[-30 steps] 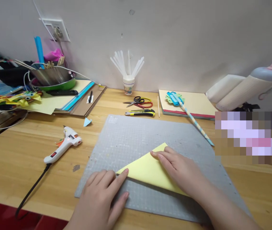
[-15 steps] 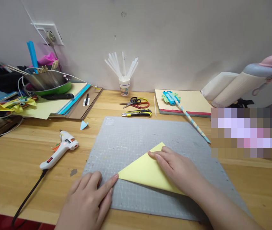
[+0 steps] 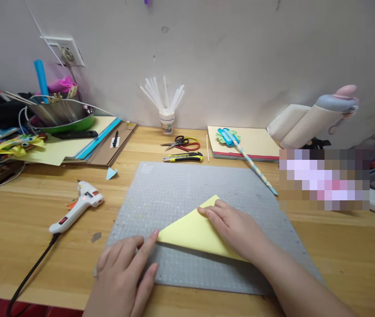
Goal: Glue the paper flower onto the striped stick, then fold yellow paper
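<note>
A sheet of yellow paper (image 3: 190, 233), folded into a triangle, lies on the grey cutting mat (image 3: 167, 189). At its left corner rests the index fingertip of my left hand (image 3: 124, 268); the thumb is spread apart and this hand is open. My right hand (image 3: 237, 229) is closed on the paper's upper edge, its fingers bunched and pressing near the top corner. That hand and wrist hide the paper's right end.
Left of the mat lies a white glue gun (image 3: 77, 207) with a black cord. Behind the mat are a utility knife (image 3: 183, 156), scissors (image 3: 181, 142) and a cup of white sticks (image 3: 167, 122). A striped paper stick (image 3: 255, 167) lies at the right, near a bottle (image 3: 319, 119).
My left thumb has spread further from the index finger, which stays at the paper's corner. My right hand keeps its place on the upper edge. The camera view has shifted slightly right.
</note>
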Demonstrator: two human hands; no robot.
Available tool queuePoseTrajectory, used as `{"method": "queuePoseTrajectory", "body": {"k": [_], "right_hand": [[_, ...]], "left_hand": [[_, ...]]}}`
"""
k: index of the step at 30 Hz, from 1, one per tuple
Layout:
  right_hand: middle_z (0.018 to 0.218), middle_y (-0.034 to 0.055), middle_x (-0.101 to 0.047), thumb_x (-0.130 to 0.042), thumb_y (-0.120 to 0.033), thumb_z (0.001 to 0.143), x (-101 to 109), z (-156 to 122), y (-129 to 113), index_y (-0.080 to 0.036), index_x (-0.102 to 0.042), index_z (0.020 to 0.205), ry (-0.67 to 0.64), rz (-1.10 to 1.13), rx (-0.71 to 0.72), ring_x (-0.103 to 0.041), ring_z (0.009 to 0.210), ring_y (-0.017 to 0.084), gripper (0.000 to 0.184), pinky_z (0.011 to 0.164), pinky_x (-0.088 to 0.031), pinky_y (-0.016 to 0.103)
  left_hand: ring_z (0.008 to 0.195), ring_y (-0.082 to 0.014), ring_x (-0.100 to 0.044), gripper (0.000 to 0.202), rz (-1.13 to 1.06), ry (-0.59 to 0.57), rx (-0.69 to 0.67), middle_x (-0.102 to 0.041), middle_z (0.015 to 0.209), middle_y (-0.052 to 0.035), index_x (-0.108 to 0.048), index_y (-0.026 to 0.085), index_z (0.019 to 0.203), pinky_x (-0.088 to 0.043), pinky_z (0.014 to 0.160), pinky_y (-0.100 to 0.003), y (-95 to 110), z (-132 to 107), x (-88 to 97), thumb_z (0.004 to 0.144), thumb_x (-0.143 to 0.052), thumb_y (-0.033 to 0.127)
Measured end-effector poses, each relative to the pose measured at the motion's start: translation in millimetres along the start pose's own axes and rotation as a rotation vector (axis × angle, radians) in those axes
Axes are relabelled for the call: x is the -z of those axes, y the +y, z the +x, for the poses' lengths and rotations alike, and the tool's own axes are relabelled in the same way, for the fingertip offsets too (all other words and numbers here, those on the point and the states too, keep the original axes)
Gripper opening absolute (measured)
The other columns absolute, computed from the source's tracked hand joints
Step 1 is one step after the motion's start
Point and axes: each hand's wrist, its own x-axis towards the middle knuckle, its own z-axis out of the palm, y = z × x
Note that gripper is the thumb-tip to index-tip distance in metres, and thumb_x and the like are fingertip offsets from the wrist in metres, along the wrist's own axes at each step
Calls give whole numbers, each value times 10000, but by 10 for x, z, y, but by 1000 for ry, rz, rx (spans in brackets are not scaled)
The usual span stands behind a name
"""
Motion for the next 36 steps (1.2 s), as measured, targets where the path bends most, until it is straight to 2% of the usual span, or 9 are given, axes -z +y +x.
{"method": "queuePoseTrajectory", "body": {"k": [4, 8, 14, 17, 20, 23, 31, 36], "right_hand": [[871, -3, -537, -251, -455, 959, -19, 5, 17, -388, -635, 1046, 11, 2, 6, -580, 864, 182, 399, 679, -353, 274], [849, -4, -531, -250, -462, 960, -19, 4, 17, -369, -647, 996, 13, 13, 9, -578, 848, 177, 410, 681, -348, 276], [841, -5, -519, -250, -470, 959, -9, 9, 16, -367, -647, 1017, 13, 21, 23, -575, 829, 173, 413, 690, -352, 280], [857, -2, -524, -252, -467, 959, -9, 17, 25, -369, -646, 1035, 6, 24, 26, -577, 847, 175, 413, 699, -355, 281], [867, -2, -531, -257, -470, 958, -8, 20, 29, -365, -648, 1036, 9, 32, 30, -579, 854, 173, 412, 704, -355, 281], [886, 7, -547, -262, -471, 958, -1, 17, 27, -334, -660, 1012, 14, 41, 42, -577, 868, 176, 425, 716, -353, 284], [901, 19, -572, -264, -491, 953, 61, 29, 26, -299, -680, 963, 12, 62, 52, -579, 844, 169, 459, 693, -346, 270], [945, 33, -596, -280, -505, 948, 107, 46, 29, -286, -686, 979, -3, 63, 60, -578, 854, 172, 463, 689, -347, 263]], "left_hand": [[932, -176, -523, 406, 60, -49, -98, -614, 1030, -18, -521, 273, 1261, -345, 815, -307, 66, 51, -49, 857, -515, 315], [858, -149, -527, 373, 103, -20, -208, -655, 943, 6, -543, 201, 1227, -317, 779, -300, 110, 131, -16, 881, -489, 329], [896, -144, -529, 326, 81, -69, -375, -668, 1056, 13, -578, 178, 1152, -285, 825, -325, 61, 235, 10, 953, -349, 299], [902, -151, -519, 372, 57, -137, -464, -645, 1106, -10, -540, 154, 1212, -286, 834, -318, 30, 286, 6, 934, -399, 358], [970, -156, -500, 405, 25, -220, -567, -580, 1234, -17, -526, 161, 1230, -280, 866, -320, 63, 348, -14, 918, -429, 401], [993, -159, -481, 415, 0, -239, -651, -545, 1282, -19, -556, 159, 1185, -275, 878, -324, 177, 419, -53, 917, -406, 437], [907, -177, -467, 469, -16, -242, -821, -587, 1154, -57, -618, 145, 1103, -285, 831, -331, 635, 641, -161, 906, -371, 492], [913, -191, -457, 422, -72, -212, -903, -588, 1103, -60, -681, 184, 895, -280, 786, -332, 870, 756, -221, 895, -391, 491]]}}
